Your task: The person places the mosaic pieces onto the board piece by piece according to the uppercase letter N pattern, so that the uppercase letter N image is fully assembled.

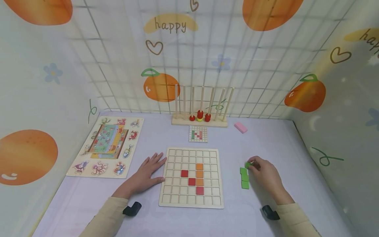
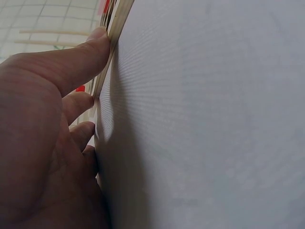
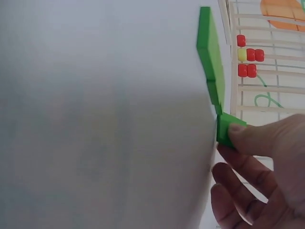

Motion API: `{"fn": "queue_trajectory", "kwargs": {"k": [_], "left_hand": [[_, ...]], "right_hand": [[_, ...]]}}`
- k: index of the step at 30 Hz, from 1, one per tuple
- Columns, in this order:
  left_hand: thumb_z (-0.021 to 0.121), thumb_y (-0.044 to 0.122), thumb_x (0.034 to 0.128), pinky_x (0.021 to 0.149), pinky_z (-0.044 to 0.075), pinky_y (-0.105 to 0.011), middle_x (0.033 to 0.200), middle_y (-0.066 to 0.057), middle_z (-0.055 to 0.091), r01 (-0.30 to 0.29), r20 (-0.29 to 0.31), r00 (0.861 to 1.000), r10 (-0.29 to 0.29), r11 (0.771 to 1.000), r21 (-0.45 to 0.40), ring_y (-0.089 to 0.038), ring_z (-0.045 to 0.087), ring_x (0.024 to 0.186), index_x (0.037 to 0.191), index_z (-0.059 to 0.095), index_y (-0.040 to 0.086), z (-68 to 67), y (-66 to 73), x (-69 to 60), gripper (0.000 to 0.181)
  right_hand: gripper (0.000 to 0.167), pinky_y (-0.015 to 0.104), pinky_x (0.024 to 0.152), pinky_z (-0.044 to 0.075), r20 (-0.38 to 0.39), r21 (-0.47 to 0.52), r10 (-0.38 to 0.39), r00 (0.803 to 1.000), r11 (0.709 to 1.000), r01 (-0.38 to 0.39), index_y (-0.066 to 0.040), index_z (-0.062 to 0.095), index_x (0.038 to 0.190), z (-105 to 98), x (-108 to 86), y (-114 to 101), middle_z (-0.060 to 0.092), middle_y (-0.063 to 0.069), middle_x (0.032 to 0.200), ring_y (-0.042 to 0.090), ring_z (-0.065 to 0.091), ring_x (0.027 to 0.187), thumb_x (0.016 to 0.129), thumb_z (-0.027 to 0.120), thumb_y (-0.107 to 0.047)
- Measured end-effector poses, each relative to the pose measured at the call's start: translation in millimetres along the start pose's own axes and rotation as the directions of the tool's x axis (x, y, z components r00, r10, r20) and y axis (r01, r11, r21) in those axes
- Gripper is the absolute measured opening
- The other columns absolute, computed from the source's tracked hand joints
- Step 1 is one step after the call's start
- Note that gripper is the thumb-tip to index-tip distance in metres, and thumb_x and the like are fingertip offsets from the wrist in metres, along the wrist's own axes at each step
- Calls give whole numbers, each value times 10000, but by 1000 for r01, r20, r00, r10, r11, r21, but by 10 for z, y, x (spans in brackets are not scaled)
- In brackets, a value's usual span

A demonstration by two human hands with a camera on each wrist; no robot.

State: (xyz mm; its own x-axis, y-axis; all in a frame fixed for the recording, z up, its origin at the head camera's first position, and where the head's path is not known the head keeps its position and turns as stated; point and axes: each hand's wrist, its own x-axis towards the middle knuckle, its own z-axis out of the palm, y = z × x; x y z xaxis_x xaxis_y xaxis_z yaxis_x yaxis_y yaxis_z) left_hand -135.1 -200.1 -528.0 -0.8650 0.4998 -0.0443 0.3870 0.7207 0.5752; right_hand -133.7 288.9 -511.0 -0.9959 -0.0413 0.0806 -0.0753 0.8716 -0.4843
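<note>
A wooden grid board [image 1: 175,190] lies in the middle of the table, with three red tiles [image 1: 191,181] and three orange tiles [image 1: 199,174] in its squares. My left hand [image 1: 145,174] rests at the board's left side, fingers spread; its thumb touches the edge in the left wrist view. On the right, my right hand [image 1: 267,176] pinches a green square tile [image 3: 225,130] between thumb and index finger. That tile is at the far end of a column of green tiles [image 1: 244,184] lying on the table. Its other fingers curl loosely beneath in the right wrist view.
A small pattern card [image 1: 198,134] with coloured squares lies behind the board. Farther back stands a wooden peg rack [image 1: 180,121] with red and yellow beads. A pink block [image 1: 240,127] is right of it. An animal puzzle board [image 1: 111,172] bearing picture cards lies left.
</note>
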Motion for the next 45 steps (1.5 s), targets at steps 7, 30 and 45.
{"fn": "queue_trajectory", "kwargs": {"k": [7, 30, 45], "left_hand": [[718, 388, 944, 1265, 32, -534, 1692, -103, 179, -5, -1, 1000, 5, 1000, -8, -339, 82, 1563, 1597, 344, 123, 2, -8, -1, 798], [729, 363, 939, 1263, 37, -545, 1690, -111, 184, -4, -3, 1000, 4, 1000, -8, -353, 91, 1560, 1592, 351, 107, -1, 3, -5, 796], [722, 390, 940, 1265, 35, -538, 1691, -102, 187, -7, -11, 1000, 7, 1000, -17, -348, 85, 1562, 1594, 351, 118, 7, -1, -13, 800]], "right_hand": [[196, 356, 645, 527, -15, 45, -10, 1000, 999, 10, -117, 692, 1146, -18, -19, -36, 733, 99, 969, 224, 659, 809, 952, 719, -114], [174, 275, 627, 509, 29, 164, -37, 999, 986, 32, -145, 733, 1109, 146, -4, -604, 681, -23, 877, 136, 579, 725, 938, 751, -171], [170, 273, 696, 540, 96, 263, -104, 990, 962, 76, -206, 736, 1076, 459, 41, -1202, 625, -102, 847, 118, 563, 793, 915, 781, -173]]}}
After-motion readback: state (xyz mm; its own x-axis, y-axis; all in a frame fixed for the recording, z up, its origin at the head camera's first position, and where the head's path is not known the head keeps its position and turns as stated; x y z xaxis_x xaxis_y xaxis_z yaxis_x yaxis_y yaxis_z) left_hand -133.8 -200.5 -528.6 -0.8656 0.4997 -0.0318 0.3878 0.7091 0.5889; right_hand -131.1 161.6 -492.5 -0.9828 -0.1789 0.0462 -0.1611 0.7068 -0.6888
